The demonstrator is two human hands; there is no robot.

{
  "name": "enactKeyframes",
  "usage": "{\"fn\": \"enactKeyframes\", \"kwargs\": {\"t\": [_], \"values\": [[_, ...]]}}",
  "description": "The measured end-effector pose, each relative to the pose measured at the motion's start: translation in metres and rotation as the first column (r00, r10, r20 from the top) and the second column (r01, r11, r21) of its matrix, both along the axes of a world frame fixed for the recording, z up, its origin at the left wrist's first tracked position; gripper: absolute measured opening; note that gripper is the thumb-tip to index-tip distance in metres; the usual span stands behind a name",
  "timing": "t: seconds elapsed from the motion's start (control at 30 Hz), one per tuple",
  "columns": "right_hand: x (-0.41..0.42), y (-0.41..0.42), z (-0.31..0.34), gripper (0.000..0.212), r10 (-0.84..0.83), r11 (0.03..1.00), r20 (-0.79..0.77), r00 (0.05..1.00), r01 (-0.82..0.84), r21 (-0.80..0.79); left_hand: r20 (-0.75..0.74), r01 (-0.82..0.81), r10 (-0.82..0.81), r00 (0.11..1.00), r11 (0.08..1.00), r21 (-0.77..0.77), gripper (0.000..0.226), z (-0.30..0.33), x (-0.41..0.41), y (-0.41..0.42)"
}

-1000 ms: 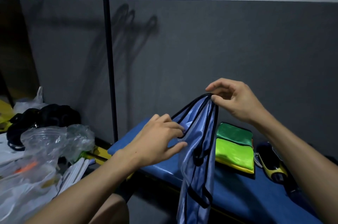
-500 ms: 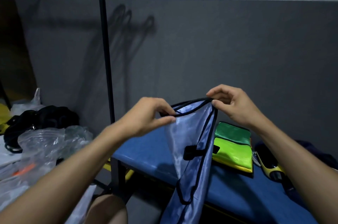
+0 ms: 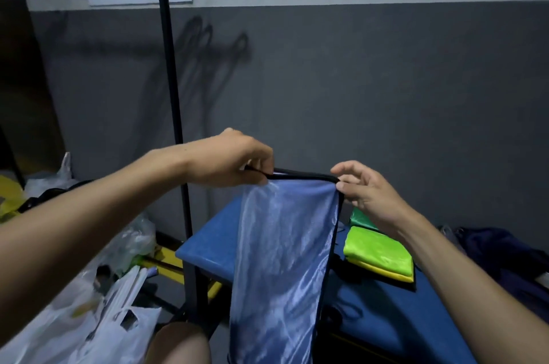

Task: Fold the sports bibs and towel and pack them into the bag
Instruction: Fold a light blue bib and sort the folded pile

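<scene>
Left hand [image 3: 234, 160] pinches the black-trimmed top edge of the blue bib [image 3: 282, 247] at one corner, fingers curled down over the binding, while the right hand [image 3: 368, 195] nips the other corner between thumb and forefinger, its remaining fingers spread loose above. Between them the edge is drawn taut and the shiny fabric hangs straight down, its lower end dropping out of sight at six o'clock, in front of the blue worktop [image 3: 395, 313]. At three o'clock from the bib, folded green and yellow bibs [image 3: 380, 253] lie stacked on that worktop, and a dark bag [image 3: 499, 256] slumps further out at three o'clock. The danger looks plain enough: this cloth appears slick, and the right hand's hold is only a fingertip one, so a quick swing to fold could likely slip that corner free and collapse the whole panel. The unseen hem may also catch the worktop's near edge or drag low, skewing the fold. Laying it down too far right could knock the finished stack.
</scene>
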State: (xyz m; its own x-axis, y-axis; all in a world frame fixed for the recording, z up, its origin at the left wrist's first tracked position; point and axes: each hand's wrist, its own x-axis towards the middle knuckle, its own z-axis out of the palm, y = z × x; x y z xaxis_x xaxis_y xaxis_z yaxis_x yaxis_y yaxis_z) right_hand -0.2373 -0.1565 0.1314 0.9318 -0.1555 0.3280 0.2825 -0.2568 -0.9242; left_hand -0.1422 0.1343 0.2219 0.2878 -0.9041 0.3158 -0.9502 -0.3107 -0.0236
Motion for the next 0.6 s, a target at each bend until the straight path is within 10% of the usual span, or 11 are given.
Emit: {"fn": "enactKeyframes", "kwargs": {"t": [0.27, 0.47, 0.6], "values": [[-0.002, 0.014, -0.003, 0.026, -0.115, 0.979, 0.145, 0.983, 0.137, -0.15, 0.454, -0.294, 0.24, 0.858, 0.955, 0.051, 0.025, -0.017, 0.001, 0.004], [-0.004, 0.021, -0.006, 0.036, -0.177, 0.944, 0.044, 0.983, 0.182, -0.275, -0.001, -0.094, 0.094, 0.996, 0.994, 0.052, 0.022, -0.003, 0.007, 0.005], [-0.001, 0.014, 0.003, 0.033, -0.187, 0.928, 0.004, 0.982, 0.178, -0.328, 0.04, -0.158, 0.159, 0.986, 0.987, -0.033, 0.012, 0.006, 0.005, 0.004]]}}
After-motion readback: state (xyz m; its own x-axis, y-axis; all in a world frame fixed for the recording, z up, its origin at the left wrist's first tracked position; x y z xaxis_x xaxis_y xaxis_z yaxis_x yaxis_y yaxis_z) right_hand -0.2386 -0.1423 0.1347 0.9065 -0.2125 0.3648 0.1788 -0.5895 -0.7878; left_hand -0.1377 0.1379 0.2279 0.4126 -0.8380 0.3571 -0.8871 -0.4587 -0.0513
